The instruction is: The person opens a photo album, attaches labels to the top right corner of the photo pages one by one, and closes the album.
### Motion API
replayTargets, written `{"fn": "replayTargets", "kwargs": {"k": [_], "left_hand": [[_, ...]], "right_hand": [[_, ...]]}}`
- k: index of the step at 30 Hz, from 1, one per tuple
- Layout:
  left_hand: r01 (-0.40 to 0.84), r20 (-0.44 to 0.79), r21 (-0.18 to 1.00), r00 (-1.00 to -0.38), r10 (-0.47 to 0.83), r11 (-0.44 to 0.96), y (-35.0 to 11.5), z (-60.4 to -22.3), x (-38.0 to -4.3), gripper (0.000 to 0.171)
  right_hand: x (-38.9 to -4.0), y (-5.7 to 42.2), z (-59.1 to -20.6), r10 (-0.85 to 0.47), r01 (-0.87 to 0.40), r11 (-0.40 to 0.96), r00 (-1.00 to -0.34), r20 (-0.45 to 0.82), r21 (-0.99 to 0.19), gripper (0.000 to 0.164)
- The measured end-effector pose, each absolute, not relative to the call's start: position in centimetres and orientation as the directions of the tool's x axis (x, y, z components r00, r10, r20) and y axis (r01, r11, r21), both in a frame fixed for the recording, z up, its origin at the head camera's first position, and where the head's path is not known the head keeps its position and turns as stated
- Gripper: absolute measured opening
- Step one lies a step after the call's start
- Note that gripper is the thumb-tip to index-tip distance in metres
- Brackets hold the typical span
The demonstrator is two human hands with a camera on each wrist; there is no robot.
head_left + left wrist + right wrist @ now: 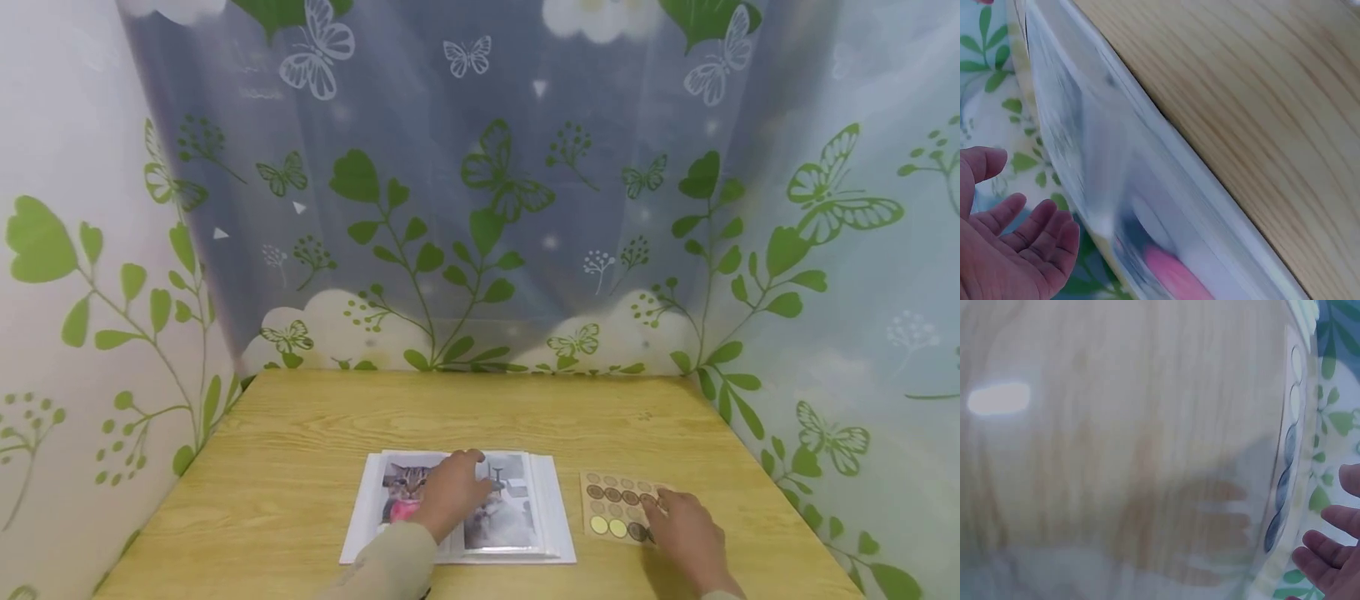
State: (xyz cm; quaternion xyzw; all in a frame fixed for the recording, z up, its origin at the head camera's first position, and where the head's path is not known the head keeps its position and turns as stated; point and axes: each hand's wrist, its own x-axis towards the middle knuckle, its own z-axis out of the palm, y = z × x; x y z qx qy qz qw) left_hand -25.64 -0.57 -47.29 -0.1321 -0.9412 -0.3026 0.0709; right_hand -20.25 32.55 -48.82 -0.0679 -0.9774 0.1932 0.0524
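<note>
A white photo album (553,517) lies spread on the table with a picture on each page. The left page carries a cat photo (408,477) with something pink below the cat's face; a grey photo (498,529) fills the right page. Over the middle of the album is my left hand (452,493), its fingers loosely bent with nothing between them in the left wrist view. To the right lies a sheet of round stickers (615,508), with yellow, brown and dark circles in rows. My right hand (688,537) hovers at the sheet's right end, fingers relaxed, covering part of it.
The wood-grain table (465,408) runs back to a hanging curtain (480,275) printed with leaves and butterflies. Similar patterned sheets close in the left and right sides. A bright light reflection shows on the tabletop in the right wrist view.
</note>
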Motion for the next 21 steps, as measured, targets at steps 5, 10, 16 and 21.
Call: {"fn": "replayTargets", "kwargs": {"k": [5,10,16,21], "left_hand": [[0.339,0.231,0.514,-0.939,0.253,0.788,2.7,-47.5,-25.5,0.039],[0.379,0.23,0.441,-0.924,0.306,0.814,5.8,-47.5,-24.9,0.039],[0.424,0.247,0.345,-0.902,0.355,0.837,9.0,-48.0,-24.4,0.036],[0.42,0.222,0.32,-0.905,0.364,0.849,10.9,-49.0,-24.1,0.037]], "right_hand": [[-19.8,34.1,-49.2,0.186,0.16,0.91,-0.982,0.034,-0.382,0.053],[-19.5,35.2,-49.6,0.206,0.181,0.91,-0.978,0.028,-0.373,0.055],[-19.3,36.2,-49.8,0.23,0.221,0.908,-0.973,-0.016,-0.356,0.06],[-19.2,36.6,-49.8,0.232,0.233,0.906,-0.972,-0.045,-0.353,0.059]]}}
